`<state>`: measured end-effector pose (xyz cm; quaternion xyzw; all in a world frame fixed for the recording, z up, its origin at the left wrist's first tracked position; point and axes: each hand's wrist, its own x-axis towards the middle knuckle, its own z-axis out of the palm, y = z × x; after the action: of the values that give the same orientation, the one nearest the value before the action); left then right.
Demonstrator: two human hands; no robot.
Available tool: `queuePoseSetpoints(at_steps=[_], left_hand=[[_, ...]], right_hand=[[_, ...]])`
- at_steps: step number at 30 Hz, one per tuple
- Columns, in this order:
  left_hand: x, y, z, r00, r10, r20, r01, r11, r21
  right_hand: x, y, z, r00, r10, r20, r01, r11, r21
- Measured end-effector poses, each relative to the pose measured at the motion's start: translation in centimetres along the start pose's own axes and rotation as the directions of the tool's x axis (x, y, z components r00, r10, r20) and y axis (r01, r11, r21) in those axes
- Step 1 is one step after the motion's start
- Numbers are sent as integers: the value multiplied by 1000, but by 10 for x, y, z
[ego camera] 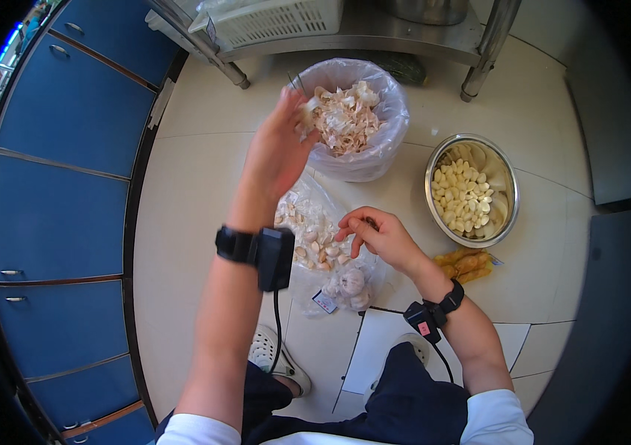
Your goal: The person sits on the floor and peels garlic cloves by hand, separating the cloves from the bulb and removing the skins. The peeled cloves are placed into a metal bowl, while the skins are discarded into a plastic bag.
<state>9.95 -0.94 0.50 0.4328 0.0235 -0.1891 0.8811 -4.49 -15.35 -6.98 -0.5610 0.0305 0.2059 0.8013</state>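
Observation:
My left hand [284, 139] is raised at the left rim of a plastic-lined bin [385, 150] heaped with garlic skins [346, 119]; pale, blurred skin shows at its fingers. My right hand [379, 233] has its fingers curled around a small brownish object [371, 223], perhaps a tool handle or a piece of garlic. Below that hand, unpeeled garlic cloves [321, 250] lie on a clear plastic bag [307, 286], beside whole garlic bulbs [352, 282]. To the right stands a metal bowl [510, 222] with peeled garlic cloves [463, 194].
A yellow-orange mesh bag [465, 264] lies under the bowl's near edge. A steel rack [348, 47] with a white basket [279, 25] stands behind the bin. Blue cabinets [62, 217] line the left. My shoes [276, 356] are near the plastic bag.

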Motion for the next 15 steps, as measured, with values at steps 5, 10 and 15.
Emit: queuePoseSetpoints(at_steps=[5, 10, 15], left_hand=[[-4, -5, -30, 955, 293, 54, -288, 860, 421], [-50, -81, -155, 998, 56, -22, 7, 249, 969], [-64, -132, -164, 975, -36, 217, -220, -132, 966]], right_hand=[[-10, 11, -8, 1000, 9, -15, -9, 1000, -12], [-21, 34, -19, 995, 78, -60, -81, 996, -45], [-29, 50, -24, 990, 131, -44, -133, 990, -42]])
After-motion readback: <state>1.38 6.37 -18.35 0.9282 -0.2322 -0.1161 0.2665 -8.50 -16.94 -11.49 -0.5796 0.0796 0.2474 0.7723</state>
